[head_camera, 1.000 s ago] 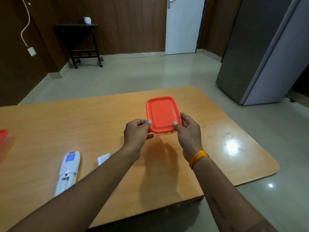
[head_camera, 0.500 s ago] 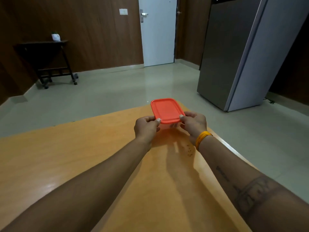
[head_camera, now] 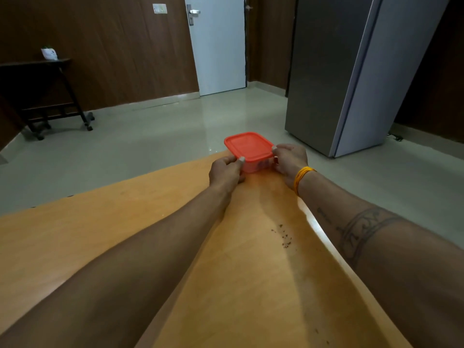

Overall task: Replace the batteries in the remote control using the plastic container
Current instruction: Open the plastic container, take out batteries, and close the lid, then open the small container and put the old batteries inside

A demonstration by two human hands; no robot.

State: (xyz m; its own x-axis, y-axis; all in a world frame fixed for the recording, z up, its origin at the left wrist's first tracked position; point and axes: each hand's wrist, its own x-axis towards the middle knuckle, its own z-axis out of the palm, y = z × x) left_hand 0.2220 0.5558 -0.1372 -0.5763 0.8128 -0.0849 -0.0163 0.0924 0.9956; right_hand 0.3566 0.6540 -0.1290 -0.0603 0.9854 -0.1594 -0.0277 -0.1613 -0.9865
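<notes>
A plastic container (head_camera: 253, 165) with a clear body and an orange-red lid (head_camera: 248, 146) sits at the far corner of the wooden table (head_camera: 105, 222). My left hand (head_camera: 226, 172) grips its near left side, thumb on the lid's rim. My right hand (head_camera: 290, 160), with an orange thread band on the wrist, holds its right side. The lid lies flat on top of the container. The remote control and the batteries are out of view.
The table's right edge (head_camera: 324, 237) runs close beside my right forearm, with tiled floor beyond. A grey refrigerator (head_camera: 351, 71) stands to the right, a white door (head_camera: 218, 46) behind, a dark side table (head_camera: 42, 91) at the far left. Small dark crumbs (head_camera: 285, 238) lie on the table.
Both hands carried the container away from me and to the table's far right corner and lowered it onto the table. My view swung right, so the remote and its loose cover left the frame.
</notes>
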